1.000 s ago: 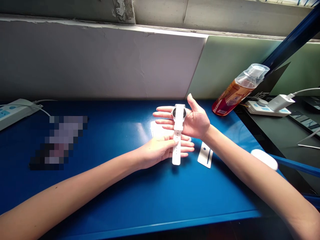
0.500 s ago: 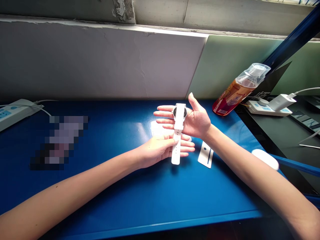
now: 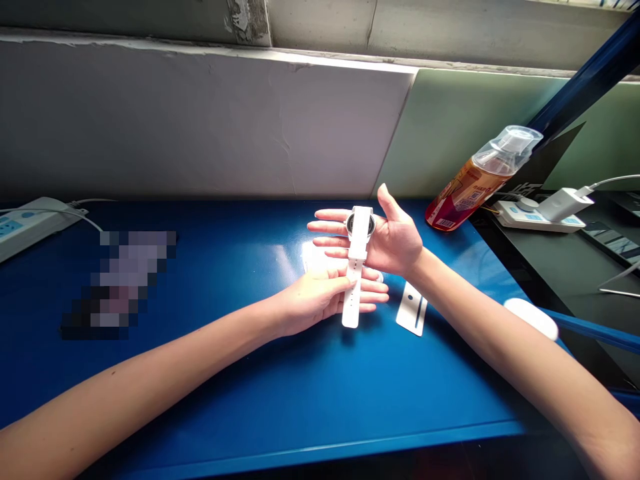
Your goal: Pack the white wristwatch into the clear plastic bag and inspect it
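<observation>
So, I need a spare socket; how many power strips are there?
2: one power strip, cut off at the picture's left edge; another power strip, right of the bottle. Others could be hidden.

Left fingers (image 3: 374, 287) pinch the white watch strap (image 3: 355, 265).

In mid-frame, the round case of the watch (image 3: 359, 240) was partly covered by its white strap (image 3: 352, 300); the left hand (image 3: 307, 303) hid part of a glare-washed white item (image 3: 320, 256). The upper right corner of the card (image 3: 411, 313) lay behind the right forearm (image 3: 453, 293). At left, pixelation masked an object (image 3: 127, 280), and the frame's edge cut off a power strip (image 3: 27, 227). At upper right, the fine print on the bottle (image 3: 467, 190) was illegible.
</observation>
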Demonstrator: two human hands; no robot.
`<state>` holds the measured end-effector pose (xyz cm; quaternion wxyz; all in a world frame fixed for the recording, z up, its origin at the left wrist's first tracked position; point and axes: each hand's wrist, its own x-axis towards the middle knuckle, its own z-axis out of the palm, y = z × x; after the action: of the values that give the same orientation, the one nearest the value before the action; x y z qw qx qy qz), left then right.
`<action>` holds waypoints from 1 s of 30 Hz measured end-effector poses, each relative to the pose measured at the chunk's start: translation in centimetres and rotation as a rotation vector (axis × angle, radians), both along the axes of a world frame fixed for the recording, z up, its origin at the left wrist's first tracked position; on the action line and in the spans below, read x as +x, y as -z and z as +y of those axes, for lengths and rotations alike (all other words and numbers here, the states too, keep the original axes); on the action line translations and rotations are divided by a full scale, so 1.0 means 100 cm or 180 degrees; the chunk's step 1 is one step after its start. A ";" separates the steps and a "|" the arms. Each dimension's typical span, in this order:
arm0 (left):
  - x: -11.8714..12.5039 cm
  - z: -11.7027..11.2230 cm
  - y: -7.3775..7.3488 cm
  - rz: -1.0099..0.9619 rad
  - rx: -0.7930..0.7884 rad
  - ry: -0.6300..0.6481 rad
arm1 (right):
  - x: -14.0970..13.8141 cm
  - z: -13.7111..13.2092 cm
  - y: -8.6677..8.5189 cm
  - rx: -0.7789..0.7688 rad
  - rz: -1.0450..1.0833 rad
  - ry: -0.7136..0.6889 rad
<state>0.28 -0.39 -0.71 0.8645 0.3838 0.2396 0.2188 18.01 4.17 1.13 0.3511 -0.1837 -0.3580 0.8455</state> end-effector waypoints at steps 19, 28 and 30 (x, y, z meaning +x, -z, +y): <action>0.002 0.000 -0.002 -0.0022 -0.0135 -0.0094 | -0.001 0.000 0.000 0.0198 -0.0068 0.0015; 0.001 0.000 0.001 -0.0068 -0.0127 -0.0102 | -0.002 -0.001 0.000 0.0065 0.0026 -0.0043; 0.002 0.001 -0.001 -0.0053 -0.0131 -0.0125 | -0.002 0.000 0.000 0.0074 0.0065 -0.0058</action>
<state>0.43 -0.32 -0.66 0.8697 0.3594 0.2444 0.2340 17.83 4.12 1.15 0.3491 -0.1678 -0.3658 0.8462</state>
